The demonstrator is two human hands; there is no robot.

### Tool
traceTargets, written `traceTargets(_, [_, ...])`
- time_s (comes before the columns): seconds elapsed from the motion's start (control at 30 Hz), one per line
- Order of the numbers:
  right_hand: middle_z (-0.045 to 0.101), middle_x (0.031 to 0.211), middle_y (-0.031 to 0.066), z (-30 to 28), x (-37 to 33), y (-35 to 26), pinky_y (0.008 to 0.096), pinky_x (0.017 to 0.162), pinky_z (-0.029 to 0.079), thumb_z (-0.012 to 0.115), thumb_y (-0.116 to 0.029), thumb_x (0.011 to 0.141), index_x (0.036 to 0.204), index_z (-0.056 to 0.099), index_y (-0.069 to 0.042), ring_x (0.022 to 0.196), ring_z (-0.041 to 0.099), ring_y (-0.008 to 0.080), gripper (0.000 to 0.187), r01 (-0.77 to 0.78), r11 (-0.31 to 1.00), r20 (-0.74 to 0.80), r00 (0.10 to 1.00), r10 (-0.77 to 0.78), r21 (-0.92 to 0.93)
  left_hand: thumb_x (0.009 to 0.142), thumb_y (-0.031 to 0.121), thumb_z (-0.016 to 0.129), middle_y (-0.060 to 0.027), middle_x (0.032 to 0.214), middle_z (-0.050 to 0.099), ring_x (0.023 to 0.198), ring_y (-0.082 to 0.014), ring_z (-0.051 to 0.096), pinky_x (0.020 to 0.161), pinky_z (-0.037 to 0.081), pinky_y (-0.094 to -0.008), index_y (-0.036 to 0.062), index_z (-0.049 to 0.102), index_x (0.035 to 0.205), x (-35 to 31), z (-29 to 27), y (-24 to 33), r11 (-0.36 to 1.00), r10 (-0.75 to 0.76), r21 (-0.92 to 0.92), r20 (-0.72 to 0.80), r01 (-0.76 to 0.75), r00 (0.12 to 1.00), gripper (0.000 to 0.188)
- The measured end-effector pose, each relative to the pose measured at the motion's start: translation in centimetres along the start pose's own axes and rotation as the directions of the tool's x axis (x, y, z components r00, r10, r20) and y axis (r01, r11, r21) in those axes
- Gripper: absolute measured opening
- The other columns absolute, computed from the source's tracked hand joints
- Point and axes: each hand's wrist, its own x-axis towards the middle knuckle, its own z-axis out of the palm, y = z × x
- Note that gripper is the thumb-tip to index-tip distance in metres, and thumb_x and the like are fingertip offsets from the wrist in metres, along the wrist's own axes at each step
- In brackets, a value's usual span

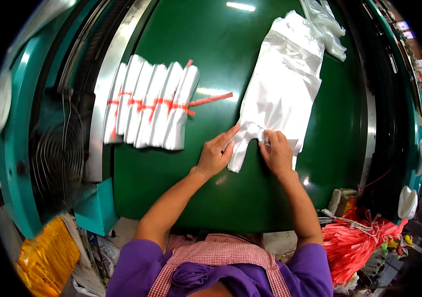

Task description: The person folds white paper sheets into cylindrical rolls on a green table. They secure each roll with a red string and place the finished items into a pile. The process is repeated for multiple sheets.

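1. A person in a purple top and checked pink apron leans over a dark green table [181,188], seen from above by a head camera.

2. A flat stack of white plastic bags [282,84] lies on the table, stretching away from the person toward the upper right. Its handle end points toward the person, which puts the loops within easy reach of both hands.

3. The left hand [215,156] lies open and flat, fingers stretched along the left handle loop [238,153]. It is gripping nothing; it seems to press the loop down so the stack does not slide.

4. The right hand [276,152] is curled over the right handle loop, fingertips bunched on the plastic. It looks like a pinch on the loop, though the fingers hide the exact hold.

5. To the left, well apart from the hands, 6 or so folded bag bundles [151,106] lie side by side in a neat row. Red string [206,100] runs across them and trails loose toward the right.

6. More loose white bags [327,27] sit at the far top of the table.

7. Below the table's right edge, near the right elbow, hangs a thick bunch of red string strips [354,242], close enough to grab.

8. A round wire-guarded fan [57,153] sits in the teal frame on the left, and a yellow packet [47,257] lies lower left.
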Motion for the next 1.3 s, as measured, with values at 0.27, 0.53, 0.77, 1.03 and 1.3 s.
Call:
traceTargets(0.27, [0.051, 0.095, 0.013, -2.2, -12.1, -4.4, 0.0405, 0.08, 0.045, 0.076, -0.02, 0.07, 0.105, 0.058, -0.003, 0.089, 0.051, 0.0312, 0.042, 0.277, 0.961, 0.169, 0.946, -0.276, 0.015, 0.083, -0.001, 0.056, -0.0111, 0.074, 0.06, 0.059, -0.0198, 0.053, 0.056, 0.043, -0.0313, 0.0049, 0.068, 0.11, -12.4, -4.3, 5.7, 0.966, -0.241, -0.039, 0.227, 0.256, 0.944, 0.03])
traceTargets(0.53, [0.027, 0.153, 0.0142, -4.4, -26.7, -3.5, 0.0526, 0.113, 0.02, 0.081, -0.029, 0.066, 0.143, 0.038, -0.012, 0.143, 0.021, 0.0357, 0.09, 0.22, 0.975, 0.398, 0.893, -0.209, 0.019, 0.074, -0.003, 0.06, -0.0063, 0.095, 0.057, 0.091, -0.0233, 0.053, 0.08, 0.042, -0.0353, 0.008, 0.066, 0.119, -21.0, -9.9, 8.3, 0.945, 0.072, 0.239, 0.511, -0.223, 0.856, 0.047])
traceTargets(0.77, [0.048, 0.139, 0.0116, -1.7, -29.1, -1.5, 0.0538, 0.111, 0.026, 0.065, -0.004, 0.074, 0.122, 0.061, -0.016, 0.136, 0.037, 0.0333, 0.049, 0.302, 0.94, 0.011, 0.952, -0.307, 0.158, 0.074, 0.006, 0.071, -0.0072, 0.116, 0.059, 0.116, -0.029, 0.054, 0.103, 0.039, -0.046, 0.0127, 0.066, 0.104, -17.0, -9.1, 9.0, 0.72, 0.264, 0.329, 0.684, -0.611, 0.68, 0.031])
traceTargets(1.03, [0.06, 0.098, 0.0163, -2.3, -22.3, -5.1, 0.0359, 0.075, 0.048, 0.056, 0.002, 0.088, 0.116, 0.057, -0.003, 0.085, 0.06, 0.0323, 0.029, 0.045, 0.707, 0.018, 0.997, -0.081, 0.706, 0.084, 0.015, 0.063, -0.0135, 0.084, 0.062, 0.078, -0.0301, 0.064, 0.063, 0.051, -0.0382, 0.0053, 0.062, 0.103, -13.3, -1.6, 9.6, 0.885, -0.12, 0.415, 0.642, -0.211, 0.757, 0.021])
traceTargets(1.3, [0.056, 0.122, 0.016, 0.8, -21.6, -7.7, 0.0428, 0.082, 0.049, 0.059, -0.02, 0.087, 0.11, 0.061, -0.003, 0.109, 0.057, 0.0323, 0.029, 0.295, 0.936, 0.131, 0.938, -0.322, 0.19, 0.084, 0.012, 0.056, -0.0125, 0.125, 0.059, 0.113, -0.025, 0.058, 0.097, 0.045, -0.0386, 0.006, 0.061, 0.118, -19.3, -4.0, 9.6, 0.616, 0.425, 0.351, 0.606, -0.705, 0.672, 0.035])
